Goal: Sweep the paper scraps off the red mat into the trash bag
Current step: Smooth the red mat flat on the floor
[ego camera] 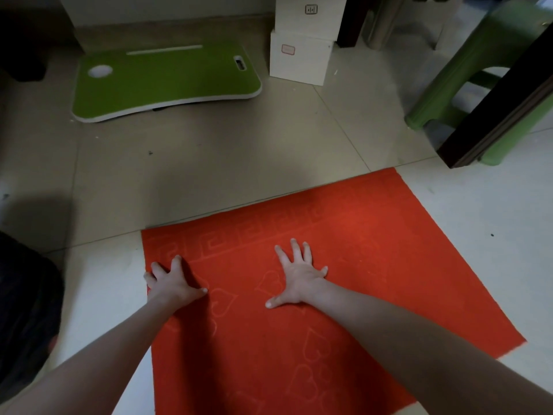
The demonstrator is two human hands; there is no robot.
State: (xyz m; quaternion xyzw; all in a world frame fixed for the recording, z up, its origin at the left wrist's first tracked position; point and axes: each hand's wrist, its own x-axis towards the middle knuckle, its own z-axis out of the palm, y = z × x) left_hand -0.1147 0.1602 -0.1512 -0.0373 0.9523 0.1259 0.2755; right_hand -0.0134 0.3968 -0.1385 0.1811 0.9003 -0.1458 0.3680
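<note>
Mat (344, 265) lies flat on the tiled floor (209, 163) right in front of you, turned at a slant, its far edge running along a tile seam. Both your arms reach out over it. Your left hand (172, 280) sits at the mat's left edge near the far corner, fingers spread and slightly arched, tips pressing down, with the outermost fingers right at the edge. Your right hand (299, 274) rests palm down near the middle of the mat, fingers straight and fanned, thumb out to the side; neither hand holds anything. Beyond the mat, well apart from it, a green board (167, 82) lies on the floor, two white boxes (299, 55) are stacked beside it, and a green stool (478, 70) stands at far right. A dark shape (27, 310) fills the left edge; you cannot tell what it is.
</note>
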